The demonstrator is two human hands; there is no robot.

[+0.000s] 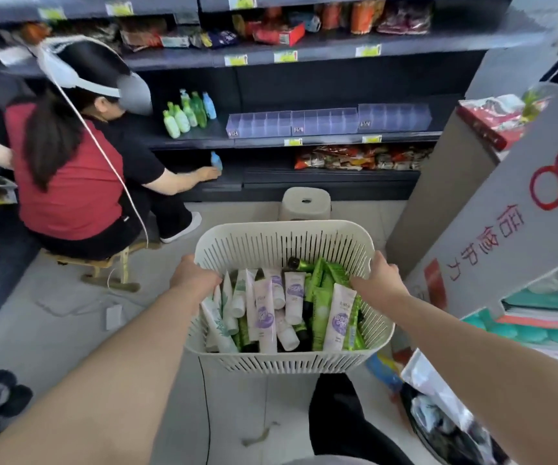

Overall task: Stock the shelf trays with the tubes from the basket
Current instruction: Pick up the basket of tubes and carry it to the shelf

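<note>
While the dark shelf (338,144) fills my view from 10 to 2 o'clock, its clear shelf trays (328,124) stand in a row at about 12 to 1 o'clock, and every divided slot I can see in them is bare. Below, at 6 o'clock, is the cream slotted basket (271,362), carried between both arms above the floor. My left grip (193,276) is curled over its rim at 10 o'clock and my right grip (380,275) is wrapped round the rim at 2 o'clock, so both are clamped on the basket and neither is on a product. The tubes (266,315) lie heaped inside it, white and lilac ones toward 9 o'clock and green ones toward 3. I judge the loaded basket moderately heavy, with thin walls that may flex, so two hands on the rim suits it. Each tube should be light, soft-bodied and glossy enough to slip. I would pinch one across the firm shoulder just by the cap, not at the squashy middle, and feed it into a slot upright.
</note>
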